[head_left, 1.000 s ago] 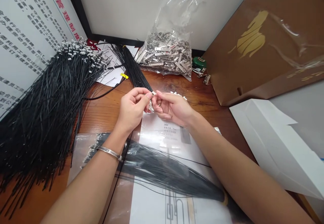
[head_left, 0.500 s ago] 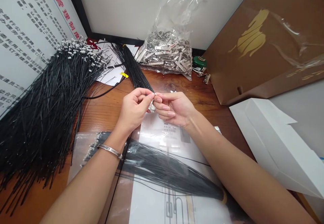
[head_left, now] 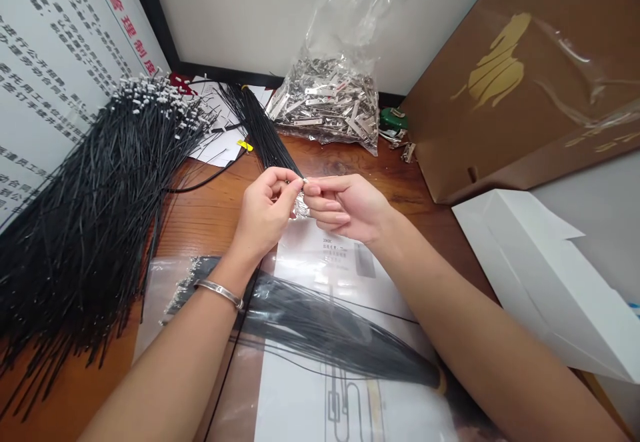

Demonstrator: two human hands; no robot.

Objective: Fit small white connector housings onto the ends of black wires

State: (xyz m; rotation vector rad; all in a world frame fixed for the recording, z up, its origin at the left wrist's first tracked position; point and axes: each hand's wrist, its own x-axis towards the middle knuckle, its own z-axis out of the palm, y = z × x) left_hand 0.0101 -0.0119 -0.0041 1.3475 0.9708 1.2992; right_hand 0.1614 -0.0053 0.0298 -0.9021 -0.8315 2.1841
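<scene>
My left hand [head_left: 263, 213] and my right hand [head_left: 347, 206] meet fingertip to fingertip above the wooden table [head_left: 205, 212]. Both are pinched on a small silver metal clip [head_left: 301, 203] between them. A thin black cord [head_left: 235, 335] runs down from my left hand past my wrist, which bears a silver bangle [head_left: 219, 291]. Under my forearms lies a bundle of black cords [head_left: 320, 332] in a clear plastic sleeve, on a printed white sheet [head_left: 310, 389].
A big heap of black cords with white tips [head_left: 95, 195] fills the left. At the back stand a clear bag of silver metal clips [head_left: 327, 99] and another cord bundle [head_left: 263, 132]. A brown cardboard box [head_left: 520, 82] and white paper bag [head_left: 545, 282] stand right.
Both hands have shifted slightly up and away, still pinched together on the clip; my right fingers have curled closer to the left fingertips.
</scene>
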